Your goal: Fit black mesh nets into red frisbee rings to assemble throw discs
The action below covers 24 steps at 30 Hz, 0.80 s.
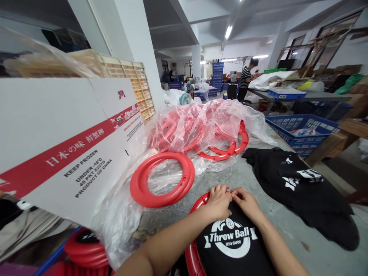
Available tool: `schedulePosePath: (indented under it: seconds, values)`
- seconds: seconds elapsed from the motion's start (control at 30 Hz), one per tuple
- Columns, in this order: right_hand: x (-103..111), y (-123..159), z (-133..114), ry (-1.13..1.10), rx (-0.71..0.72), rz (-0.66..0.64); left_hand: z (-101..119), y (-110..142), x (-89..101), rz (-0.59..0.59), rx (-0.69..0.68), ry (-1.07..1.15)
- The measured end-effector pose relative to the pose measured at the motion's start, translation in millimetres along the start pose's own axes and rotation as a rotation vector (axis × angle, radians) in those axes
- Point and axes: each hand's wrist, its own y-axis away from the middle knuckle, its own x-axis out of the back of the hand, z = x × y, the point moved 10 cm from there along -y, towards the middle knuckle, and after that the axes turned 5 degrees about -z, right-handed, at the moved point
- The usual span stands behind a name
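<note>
Red ring (192, 245): on the grey table (301, 230) right in front of the person, near side cut off by the picture edge. Black cloth (230, 262) lies across its middle.
Left hand (219, 202): mostly closed, fingers curled over the ring's far rim, thumb on the cloth. Has hold of the rim, probably to keep it steady.
Right hand (246, 202): mostly closed, thumb and fingertips drawn together on the cloth edge, just beside the left hand. Likely so both work one spot; exact pinch hidden.
Cloth print: "Throw Ball", "FLY & CATCH" under it, ball graphic, all white. Faces the person.
Spare cloth (324, 209): black, heaped on the right, probably for easy reach. White print, folds make it unreadable.
Loose rings (138, 186): red, overlapping, beyond the left forearm.
Bagged rings (179, 132): red, under clear plastic.
Carton (54, 115): "日本の味 鮮蟹柳", "KEEP FROZEN", "UNDER -18°C", "40 PKT X227G", "PRODUCT OF CHINA". Small print illegible.
</note>
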Motion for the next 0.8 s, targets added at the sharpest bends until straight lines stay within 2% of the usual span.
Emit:
schedulePosePath:
  seconds: [0.2,0.37,0.53,0.63,0.8]
  values:
    - [1.7,0.3,5.9,-0.089,-0.009,-0.009,-2.0,-6.5,-1.9,-0.036,-0.033,0.047]
    - [3.4,-2.3,14.9,-0.146,-0.067,-0.047,-5.8,-6.8,-0.5,0.077,0.006,0.170]
    - [3.6,-7.6,20.9,-0.181,-0.167,-0.045,-9.5,-4.8,-1.5,0.119,0.042,0.136]
    - [-8.1,-11.4,10.8,-0.206,-0.165,-0.089,-21.9,6.6,2.3,0.139,0.100,0.143]
    - [-38.4,-22.4,-22.5,-0.187,-0.080,-0.184,-50.1,36.7,8.4,0.218,0.186,0.190]
